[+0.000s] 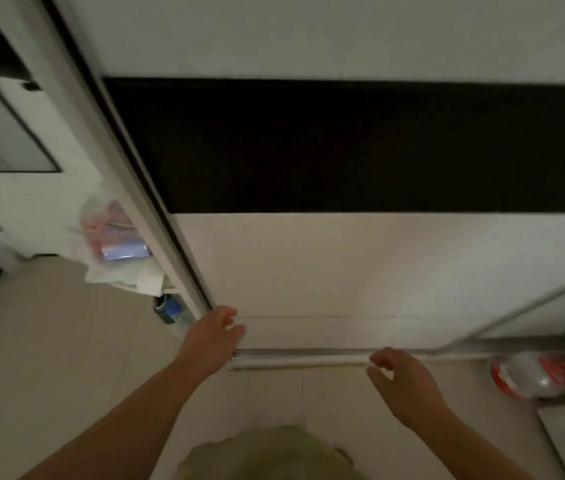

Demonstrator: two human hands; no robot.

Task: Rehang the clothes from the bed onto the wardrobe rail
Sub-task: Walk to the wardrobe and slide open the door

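Observation:
A sliding wardrobe door (343, 265), white with a wide black band across it, fills the view in front of me. My left hand (217, 332) reaches out to the door's left edge with fingers spread, holding nothing. My right hand (400, 375) hovers lower and nearer, fingers loosely curled and apart, empty. No clothes, hangers, bed or rail are in view; the wardrobe's inside is hidden behind the door. The frame is blurred.
The door's floor track (301, 356) runs along the base. To the left, a shelf holds plastic bags and a blue box (114, 244), with a blue-capped bottle (173, 315) below. A red-and-clear plastic bag (530, 375) lies on the floor at right. Pale tiled floor (49, 341) lies at left.

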